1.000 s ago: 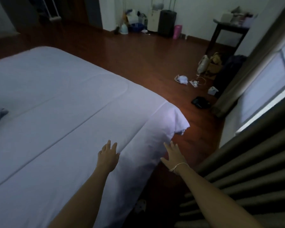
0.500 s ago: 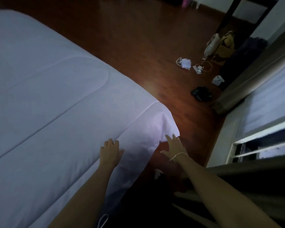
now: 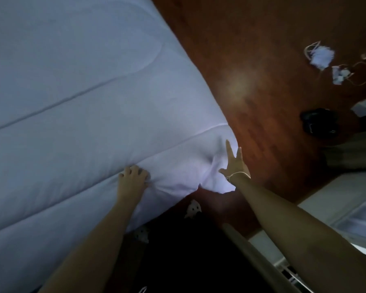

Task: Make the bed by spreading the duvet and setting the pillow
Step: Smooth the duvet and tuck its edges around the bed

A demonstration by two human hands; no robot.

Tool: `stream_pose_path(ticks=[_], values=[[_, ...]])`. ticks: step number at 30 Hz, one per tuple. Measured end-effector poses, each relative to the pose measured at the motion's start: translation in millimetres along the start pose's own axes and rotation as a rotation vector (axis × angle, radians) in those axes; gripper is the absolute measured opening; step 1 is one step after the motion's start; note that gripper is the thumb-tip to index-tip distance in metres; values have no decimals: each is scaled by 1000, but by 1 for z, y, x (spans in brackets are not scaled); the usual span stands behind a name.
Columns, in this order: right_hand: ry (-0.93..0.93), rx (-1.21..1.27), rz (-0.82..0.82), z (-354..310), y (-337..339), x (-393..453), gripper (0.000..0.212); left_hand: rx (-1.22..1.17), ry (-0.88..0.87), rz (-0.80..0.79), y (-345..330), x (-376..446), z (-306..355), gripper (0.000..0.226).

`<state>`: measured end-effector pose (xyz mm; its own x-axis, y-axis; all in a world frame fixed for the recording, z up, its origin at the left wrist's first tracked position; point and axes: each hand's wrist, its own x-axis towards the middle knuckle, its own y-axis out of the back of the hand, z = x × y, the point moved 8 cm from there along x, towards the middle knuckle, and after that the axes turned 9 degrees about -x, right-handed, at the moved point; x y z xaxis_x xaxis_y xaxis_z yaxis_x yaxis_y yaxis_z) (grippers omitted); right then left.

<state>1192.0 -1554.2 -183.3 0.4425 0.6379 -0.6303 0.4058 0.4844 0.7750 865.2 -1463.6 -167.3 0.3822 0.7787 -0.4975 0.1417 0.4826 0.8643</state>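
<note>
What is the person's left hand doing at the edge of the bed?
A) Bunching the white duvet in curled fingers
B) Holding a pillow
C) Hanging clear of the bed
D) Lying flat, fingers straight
A: the left hand has its fingers curled into the duvet, and the cloth gathers into folds around them.

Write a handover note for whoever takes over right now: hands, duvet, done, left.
Left hand: fingers curled, gripping a bunched fold of the white quilted duvet near the bed's edge.
Right hand: open, fingers straight against the duvet's hanging corner.
Done: duvet lies mostly flat across the bed.
Left: smooth the wrinkled corner, then set the pillow, which is out of view.
</note>
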Motion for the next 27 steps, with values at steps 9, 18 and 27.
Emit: stream_pose_path(ticks=[9, 18, 27], values=[[91, 27, 13, 10, -8, 33, 100, 40, -42, -73, -6, -4, 24, 22], [3, 32, -70, 44, -29, 38, 87, 141, -77, -280, -22, -3, 46, 28], [392, 93, 344, -49, 34, 36, 72, -167, 117, 224, 41, 45, 30, 57]])
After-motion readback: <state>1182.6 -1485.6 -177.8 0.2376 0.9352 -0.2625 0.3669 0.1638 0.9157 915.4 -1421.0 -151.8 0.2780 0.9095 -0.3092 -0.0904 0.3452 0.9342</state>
